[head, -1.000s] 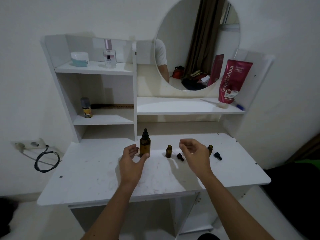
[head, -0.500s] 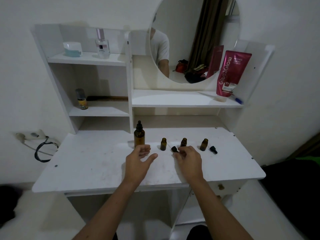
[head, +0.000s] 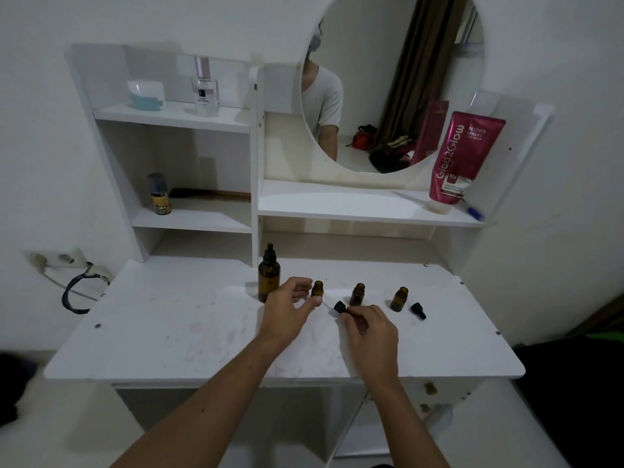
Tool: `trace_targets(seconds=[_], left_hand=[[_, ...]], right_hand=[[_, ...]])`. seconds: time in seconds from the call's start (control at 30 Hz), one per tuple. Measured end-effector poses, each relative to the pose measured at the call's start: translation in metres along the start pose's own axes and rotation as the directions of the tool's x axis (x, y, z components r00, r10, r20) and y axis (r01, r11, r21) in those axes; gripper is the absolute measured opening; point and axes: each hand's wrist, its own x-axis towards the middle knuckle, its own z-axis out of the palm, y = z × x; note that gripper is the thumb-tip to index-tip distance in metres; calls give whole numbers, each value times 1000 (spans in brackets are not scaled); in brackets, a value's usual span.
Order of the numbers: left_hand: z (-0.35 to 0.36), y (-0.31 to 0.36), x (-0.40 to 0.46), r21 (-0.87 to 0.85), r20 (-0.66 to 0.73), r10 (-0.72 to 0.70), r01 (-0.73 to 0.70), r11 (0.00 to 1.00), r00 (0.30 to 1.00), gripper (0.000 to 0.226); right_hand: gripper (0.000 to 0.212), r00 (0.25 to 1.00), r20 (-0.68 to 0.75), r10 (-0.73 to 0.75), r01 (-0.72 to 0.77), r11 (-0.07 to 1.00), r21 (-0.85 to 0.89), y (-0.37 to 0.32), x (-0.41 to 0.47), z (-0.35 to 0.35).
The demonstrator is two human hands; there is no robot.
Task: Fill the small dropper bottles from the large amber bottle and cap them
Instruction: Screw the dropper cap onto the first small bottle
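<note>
**Both hands move in on the small bottles**

A second ago the left hand (head: pixel 287 310) sat beside the large amber bottle (head: pixel 268 278); it has since shifted rightward, and its open fingers and thumb now reach around the leftmost small bottle (head: pixel 317 289), whether touching it cannot be told. The right hand (head: pixel 369 331), then raised with loosely curled fingers above the counter (head: pixel 169 329), has come down in front of the middle small bottle (head: pixel 357 294) and now pinches a black dropper cap (head: pixel 339 307).
</note>
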Motion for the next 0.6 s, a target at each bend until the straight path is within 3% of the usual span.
trace_targets(seconds=[0.13,0.37,0.6], left_hand=[[2,-7,4,15,-2,5,-5,1000,1000,24],[6,-13,14,111,17,28,-30,993,999,38],[8,-16,13,115,34,65,-69,991,997,31]], right_hand=[[15,998,-51,20,-14,992,123,-1,-3,-5],[21,983,-52,177,-138,893,428,-10,4,-14],[23,993,-12,115,-97,885,456,-29,35,-12]])
